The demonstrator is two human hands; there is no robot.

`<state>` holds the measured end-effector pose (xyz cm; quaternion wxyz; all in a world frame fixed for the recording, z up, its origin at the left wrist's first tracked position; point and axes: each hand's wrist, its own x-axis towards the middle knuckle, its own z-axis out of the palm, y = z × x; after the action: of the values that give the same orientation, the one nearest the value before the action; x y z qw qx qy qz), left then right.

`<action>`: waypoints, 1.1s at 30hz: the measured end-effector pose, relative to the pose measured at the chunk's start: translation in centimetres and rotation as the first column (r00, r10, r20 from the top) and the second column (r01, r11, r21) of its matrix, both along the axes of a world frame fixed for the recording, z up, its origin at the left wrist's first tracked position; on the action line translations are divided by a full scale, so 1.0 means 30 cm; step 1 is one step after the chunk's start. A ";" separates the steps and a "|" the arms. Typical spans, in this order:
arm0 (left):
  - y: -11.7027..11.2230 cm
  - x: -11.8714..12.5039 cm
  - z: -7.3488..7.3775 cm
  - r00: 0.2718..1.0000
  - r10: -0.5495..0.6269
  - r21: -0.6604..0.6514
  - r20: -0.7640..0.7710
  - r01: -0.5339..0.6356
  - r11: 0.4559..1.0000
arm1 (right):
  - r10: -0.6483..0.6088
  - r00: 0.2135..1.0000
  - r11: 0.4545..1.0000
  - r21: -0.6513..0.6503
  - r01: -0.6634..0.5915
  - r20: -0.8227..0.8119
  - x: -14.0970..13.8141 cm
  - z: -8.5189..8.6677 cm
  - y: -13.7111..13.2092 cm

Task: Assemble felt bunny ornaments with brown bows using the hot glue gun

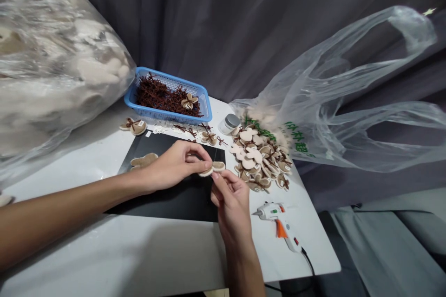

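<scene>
Between my two hands is a small tan fabric piece (219,166) with pale edges and rounded lobes, held over the black mat (167,202). My left hand (181,163) pinches its left side between thumb and fingers. From below, my right hand (232,193) grips its lower edge, thumb against forefinger. Fingers cover part of the piece. Another tan fabric piece (144,160) lies on the mat, partly behind my left wrist. Right of my hands is a heap of similar fabric pieces (254,154), some with brown bows.
A blue basket (167,113) of brown bows stands at the back, near a grey-lidded jar (229,124). A corded glue gun (278,218) lies at the right. A large stuffed plastic bag (62,65) bulges at left; a clear carrier bag (313,97) stands behind the heap.
</scene>
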<state>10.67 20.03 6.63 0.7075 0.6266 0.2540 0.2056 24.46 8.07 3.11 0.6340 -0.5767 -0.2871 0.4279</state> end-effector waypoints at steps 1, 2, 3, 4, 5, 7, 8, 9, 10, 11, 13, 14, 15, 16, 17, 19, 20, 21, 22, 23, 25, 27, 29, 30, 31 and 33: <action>-0.001 0.001 -0.003 1.000 0.000 0.019 0.007 0.000 1.000 | 0.017 1.000 1.000 0.003 -0.017 -0.013 -0.002 0.002 -0.002; -0.002 0.001 -0.006 1.000 0.001 0.043 0.013 -0.001 0.999 | 0.037 0.999 0.999 0.002 -0.037 -0.011 -0.004 0.003 -0.004; -0.003 0.002 -0.008 1.000 0.002 0.067 0.017 -0.003 0.998 | 0.057 0.998 0.998 -0.003 -0.057 0.001 -0.005 0.005 -0.009; -0.005 0.002 -0.010 1.000 0.004 0.086 0.020 -0.006 0.996 | 0.081 0.997 0.997 -0.012 -0.080 0.019 -0.004 0.008 -0.015; -0.006 0.002 -0.012 1.000 0.008 0.098 0.021 -0.010 0.995 | 0.109 0.993 0.994 -0.024 -0.108 0.041 -0.003 0.010 -0.023; -0.007 0.000 -0.018 1.000 0.017 0.104 0.019 -0.019 0.994 | 0.186 0.980 0.981 -0.062 -0.182 0.077 0.004 0.017 -0.046; -0.007 -0.001 -0.023 1.000 0.016 0.106 0.016 -0.018 0.994 | 0.235 0.968 0.970 -0.087 -0.228 0.083 0.009 0.021 -0.060; -0.007 -0.002 -0.029 1.000 0.008 0.112 0.011 -0.009 0.994 | 0.278 0.957 0.957 -0.113 -0.268 0.082 0.015 0.023 -0.074; -0.007 -0.002 -0.036 1.000 -0.006 0.123 0.005 0.005 0.992 | 0.304 0.950 0.947 -0.132 -0.293 0.074 0.021 0.024 -0.087; -0.006 -0.002 -0.043 1.000 -0.021 0.136 -0.002 0.021 0.990 | 0.305 0.951 0.946 -0.138 -0.295 0.060 0.027 0.023 -0.098; -0.006 -0.001 -0.059 0.999 -0.051 0.157 -0.014 0.053 0.986 | 0.233 0.972 0.967 -0.115 -0.227 0.036 0.035 0.016 -0.112; -0.006 0.000 -0.066 0.998 -0.060 0.163 -0.018 0.063 0.985 | 0.179 0.983 0.980 -0.094 -0.175 0.030 0.036 0.010 -0.113; -0.006 0.002 -0.071 0.998 -0.062 0.163 -0.021 0.065 0.985 | 0.127 0.991 0.989 -0.074 -0.125 0.028 0.034 0.002 -0.110; -0.006 0.005 -0.075 0.998 -0.064 0.158 -0.024 0.067 0.985 | 0.083 0.996 0.995 -0.057 -0.081 0.031 0.031 -0.006 -0.103; -0.007 0.007 -0.076 0.997 -0.067 0.146 -0.022 0.070 0.987 | 0.046 0.998 0.998 -0.043 -0.044 0.038 0.027 -0.014 -0.094; -0.007 0.010 -0.076 0.997 -0.073 0.098 -0.003 0.073 0.993 | -0.012 0.998 1.000 -0.022 0.014 0.060 0.017 -0.027 -0.070; -0.007 0.010 -0.075 0.997 -0.073 0.064 0.010 0.072 0.995 | -0.036 0.997 0.999 -0.013 0.038 0.071 0.013 -0.031 -0.060; -0.007 0.010 -0.074 0.997 -0.069 0.030 0.023 0.068 0.997 | -0.056 0.995 0.998 -0.007 0.056 0.079 0.010 -0.035 -0.051; -0.007 0.010 -0.073 0.998 -0.058 0.001 0.032 0.058 0.998 | -0.073 0.994 0.997 -0.002 0.073 0.081 0.008 -0.037 -0.045; -0.007 0.010 -0.074 0.998 -0.044 -0.021 0.033 0.045 0.999 | -0.091 0.993 0.996 0.003 0.091 0.076 0.008 -0.039 -0.041; -0.010 0.011 -0.076 0.999 -0.026 -0.058 0.027 0.028 0.998 | -0.118 0.992 0.993 0.016 0.117 0.053 0.012 -0.041 -0.041; -0.016 0.014 -0.076 0.999 -0.045 -0.092 0.021 0.046 0.995 | -0.127 0.992 0.992 0.028 0.127 0.024 0.018 -0.040 -0.045; -0.022 0.019 -0.073 0.997 -0.081 -0.113 0.020 0.083 0.990 | -0.124 0.992 0.992 0.035 0.124 -0.003 0.023 -0.034 -0.049; -0.026 0.022 -0.070 0.996 -0.092 -0.117 0.016 0.094 0.989 | -0.126 0.992 0.991 0.033 0.127 -0.014 0.024 -0.030 -0.049; -0.029 0.025 -0.067 0.995 -0.095 -0.121 0.008 0.095 0.988 | -0.132 0.991 0.991 0.030 0.133 -0.023 0.025 -0.025 -0.049; -0.034 0.031 -0.061 0.997 -0.074 -0.146 -0.016 0.071 0.987 | -0.133 0.990 0.991 0.025 0.134 -0.035 0.027 -0.013 -0.046</action>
<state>11.59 19.02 4.80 0.7554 0.5846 0.2529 0.1537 25.27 6.71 2.71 0.6737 -0.5787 -0.2433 0.3898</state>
